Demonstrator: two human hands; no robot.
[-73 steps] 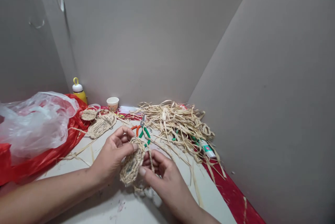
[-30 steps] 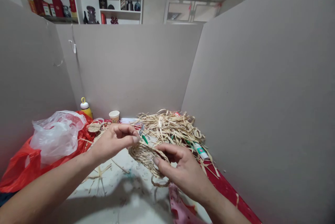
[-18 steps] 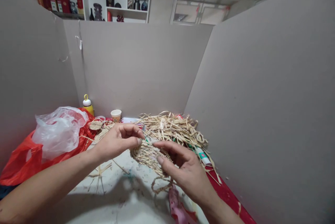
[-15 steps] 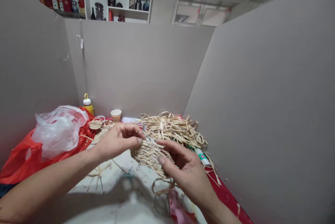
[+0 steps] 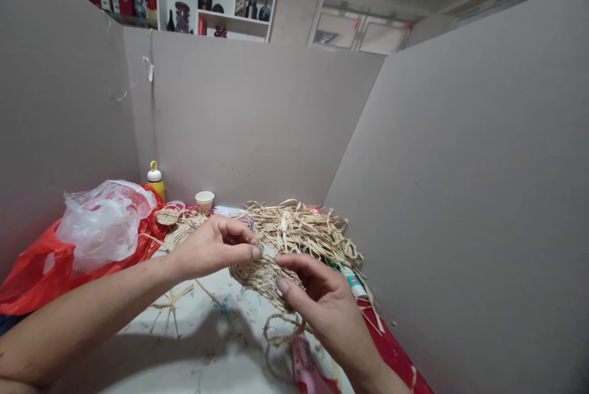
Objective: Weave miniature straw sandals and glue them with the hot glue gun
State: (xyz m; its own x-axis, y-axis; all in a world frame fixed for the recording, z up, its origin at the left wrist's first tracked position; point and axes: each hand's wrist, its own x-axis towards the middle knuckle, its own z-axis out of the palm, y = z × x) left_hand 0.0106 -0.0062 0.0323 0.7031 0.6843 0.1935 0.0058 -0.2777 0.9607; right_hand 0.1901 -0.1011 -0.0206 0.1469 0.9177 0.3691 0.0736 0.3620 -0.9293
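A piece of braided straw work is held up over the table, tan and coarse, with a looped braid tail hanging below it. My right hand grips it from the right, thumb on the near face and fingers behind. At its upper edge, my left hand is closed in a pinch, thumb against forefinger. Whatever lies between those fingertips is too small to make out. Under the braid tail is a pink object, partly hidden by my right forearm.
Behind my hands lies a heap of dry straw strips. To the left are red and clear plastic bags, a yellow bottle, a paper cup and coiled braid. A tube lies right. Grey partitions enclose the table.
My left hand has shifted slightly right along the upper edge of the straw work, its pinch now tighter. My right hand keeps its grip. The view has tilted slightly.
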